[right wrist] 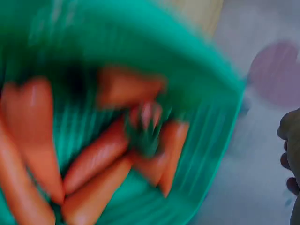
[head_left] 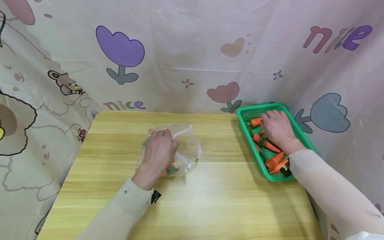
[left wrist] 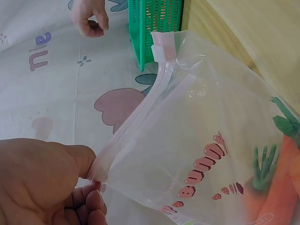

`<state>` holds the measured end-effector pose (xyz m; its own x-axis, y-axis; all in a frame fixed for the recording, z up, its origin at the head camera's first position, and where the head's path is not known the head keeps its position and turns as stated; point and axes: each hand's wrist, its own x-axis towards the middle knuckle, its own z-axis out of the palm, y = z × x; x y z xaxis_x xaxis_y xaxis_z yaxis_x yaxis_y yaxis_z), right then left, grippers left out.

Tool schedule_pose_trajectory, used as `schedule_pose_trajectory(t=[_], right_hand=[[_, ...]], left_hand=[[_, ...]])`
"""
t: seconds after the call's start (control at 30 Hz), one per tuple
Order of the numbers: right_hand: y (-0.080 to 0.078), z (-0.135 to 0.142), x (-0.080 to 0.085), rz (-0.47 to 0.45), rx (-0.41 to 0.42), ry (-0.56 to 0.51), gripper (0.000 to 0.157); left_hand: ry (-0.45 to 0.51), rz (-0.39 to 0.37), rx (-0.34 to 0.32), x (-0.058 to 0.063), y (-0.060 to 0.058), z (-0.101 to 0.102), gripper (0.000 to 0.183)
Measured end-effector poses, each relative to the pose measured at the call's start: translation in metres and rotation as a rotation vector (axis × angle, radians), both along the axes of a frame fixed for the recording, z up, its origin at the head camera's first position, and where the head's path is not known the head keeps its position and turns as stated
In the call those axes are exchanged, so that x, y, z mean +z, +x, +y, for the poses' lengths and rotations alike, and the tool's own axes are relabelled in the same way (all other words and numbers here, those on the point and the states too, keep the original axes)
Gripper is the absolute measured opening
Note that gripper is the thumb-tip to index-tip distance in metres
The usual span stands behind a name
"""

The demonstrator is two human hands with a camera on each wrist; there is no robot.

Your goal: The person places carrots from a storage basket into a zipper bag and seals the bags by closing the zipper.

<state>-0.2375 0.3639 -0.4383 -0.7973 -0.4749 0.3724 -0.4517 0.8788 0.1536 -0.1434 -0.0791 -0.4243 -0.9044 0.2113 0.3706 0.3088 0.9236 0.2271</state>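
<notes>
My left hand (head_left: 159,150) pinches the edge of a clear plastic zip bag (head_left: 189,141) beside its zip strip. In the left wrist view the bag has red printed lettering, a pale slider (left wrist: 160,53) at the far end of the strip, and orange carrots (left wrist: 282,176) with green tops inside. Over the green basket (head_left: 279,179) hovers my right hand (head_left: 277,130), its fingers loosely curled with nothing seen in them. Several carrots (head_left: 273,162) lie in the basket below; the right wrist view of them is blurred.
Both hands work above a light wood-grain table (head_left: 216,200). A patterned cloth (head_left: 174,50) with flowers and lettering hangs behind the table and along its sides. The basket stands at the table's back right corner, close to the cloth.
</notes>
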Motion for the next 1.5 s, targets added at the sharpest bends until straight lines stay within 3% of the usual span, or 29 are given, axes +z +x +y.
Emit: schedule_pose_trajectory(t=[0.13,0.27,0.47,0.63,0.77,1.1,1.5], right_hand=[[-0.019,0.035,0.0,-0.088,-0.082,0.154,0.008],[-0.037,0.056,-0.008,-0.156,-0.091,0.232,0.008],[-0.057,0.067,-0.032,-0.243,-0.088,0.318,0.004],[-0.065,0.069,-0.048,-0.294,-0.088,0.408,0.015],[-0.07,0.068,-0.058,-0.306,-0.077,0.433,0.018],[-0.079,0.07,-0.073,-0.264,-0.078,0.47,0.022],[-0.091,0.068,-0.082,-0.305,-0.089,0.497,0.023]], left_hand=[[0.003,-0.006,0.003,0.0,-0.003,0.0,0.025],[-0.002,-0.016,0.013,0.0,-0.005,0.001,0.025],[0.006,-0.015,0.021,-0.003,-0.003,0.0,0.029],[0.002,0.005,0.033,-0.004,0.0,0.0,0.029],[0.001,0.017,0.039,-0.005,0.001,0.0,0.027],[0.012,-0.041,0.046,-0.005,-0.002,0.004,0.023],[0.005,-0.044,0.054,-0.005,-0.002,0.005,0.021]])
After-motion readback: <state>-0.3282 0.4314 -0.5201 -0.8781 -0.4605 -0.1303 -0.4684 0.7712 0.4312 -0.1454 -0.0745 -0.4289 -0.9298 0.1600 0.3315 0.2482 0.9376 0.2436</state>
